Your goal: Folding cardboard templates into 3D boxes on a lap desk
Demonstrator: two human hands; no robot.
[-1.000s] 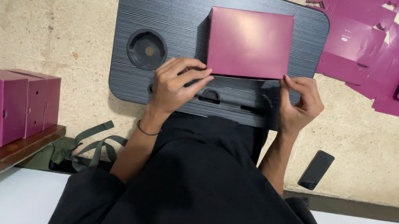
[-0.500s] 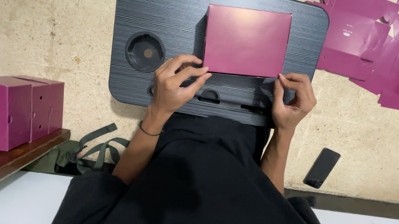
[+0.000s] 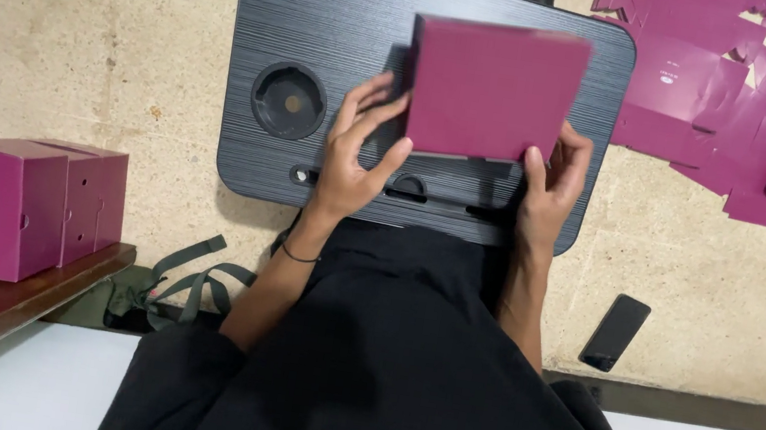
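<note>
The magenta box [image 3: 492, 91] sits between both hands over the dark lap surface [image 3: 328, 38], its near edge tilted up off it. The left hand [image 3: 358, 157] clamps the box's left side, thumb on the near edge, fingers spread behind. The right hand [image 3: 552, 184] grips the lower right corner, thumb up the front face. Half a second ago the box lay flat and only fingertips pinched its near edge; now it is lifted and both hands have slid further up its sides. Wrists angle inward from the lap.
</note>
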